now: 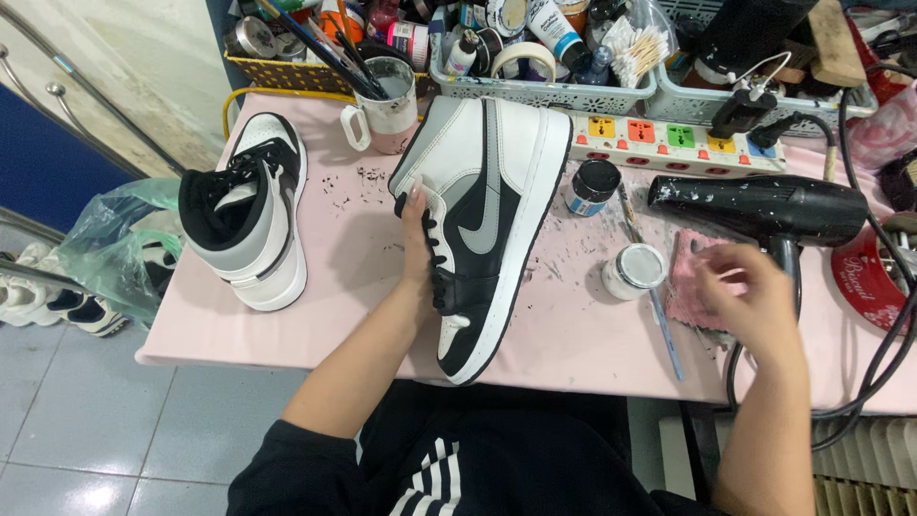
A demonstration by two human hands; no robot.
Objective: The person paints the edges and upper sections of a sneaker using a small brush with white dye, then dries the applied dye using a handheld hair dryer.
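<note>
My left hand [416, 250] grips a black, white and grey high-top sneaker [487, 220] by its laced side, holding it on its side on the pink table [353, 287]. My right hand [743, 287] hovers, blurred, over a pink cloth [686, 291], fingers spread and empty. Next to the cloth lie a thin brush [664, 330], a small white jar [632, 270] and a dark open paint pot [593, 185]. A black hair dryer [764, 207] rests just beyond my right hand.
The matching sneaker [250, 212] stands upright at the left. A mug of brushes [384, 103], baskets of paint bottles [544, 57] and a power strip [678, 141] line the back. Cables [884, 354] hang at the right edge. A plastic bag [115, 244] and shoes sit left below.
</note>
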